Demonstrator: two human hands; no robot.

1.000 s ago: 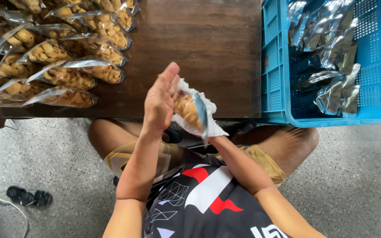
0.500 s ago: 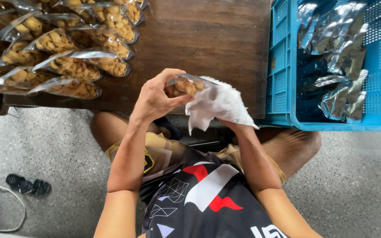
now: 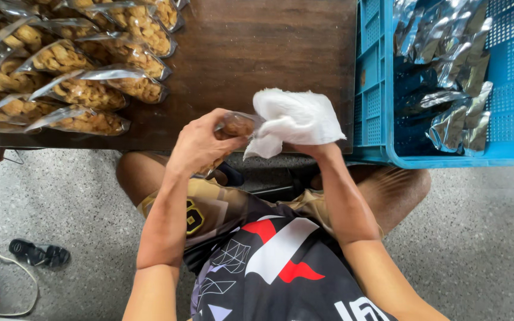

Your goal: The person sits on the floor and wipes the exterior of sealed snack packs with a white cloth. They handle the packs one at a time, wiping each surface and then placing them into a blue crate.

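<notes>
Floor: grey speckled concrete, seen from above, running under and around the seated person.

Worktop: dark brown wood, filling the upper middle of the view.

Crate: blue plastic, slotted walls, at the right end of the worktop; holds a loose heap of silver foil pouches.

Row of snack bags: clear plastic, filled with golden-brown fried pieces, overlapping one another on the left part of the worktop.

Sandals: dark pair on the floor at lower left, beside a pale cord.

Cloth: white, crumpled, bunched over the right hand so that the fingers are hidden; the grip appears closed round it, pressed against the end of the bag.

Bag: one clear snack bag with brown pieces, held in the air just off the near edge of the worktop, above the person's lap, touching the cloth.

Left hand: fingers curled shut round the bag, thumb on top.
</notes>
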